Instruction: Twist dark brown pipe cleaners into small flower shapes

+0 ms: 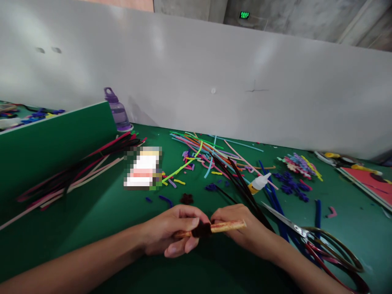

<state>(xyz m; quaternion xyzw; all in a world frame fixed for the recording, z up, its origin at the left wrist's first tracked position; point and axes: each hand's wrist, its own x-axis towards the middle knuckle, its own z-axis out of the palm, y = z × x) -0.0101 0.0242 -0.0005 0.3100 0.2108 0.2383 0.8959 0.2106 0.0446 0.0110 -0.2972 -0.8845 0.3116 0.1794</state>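
Brown fuzzy wrap on a stick

Pale wood with reddish marks shows on both sides of the wrap. The stick is between the two hands, over the near part of the green table. The left hand pinches it at the wrap with thumb and fingers. The right hand is curled up behind the stick's other end, with fingertips close to the wrap. I cannot tell if it grips anything.

Just past the left hand lies a little brown flower shape. To the right, a small glue bottle leans over, and big scissors lie on some blue fuzzy stems. Blue flower shapes sit near the glue bottle, with a pile of light-coloured flower shapes behind them.

Farther back, long fuzzy stems of many colours lie in a messy heap. On the left are dark and pink stems, beside a green board. A purple water bottle stands near the white wall.
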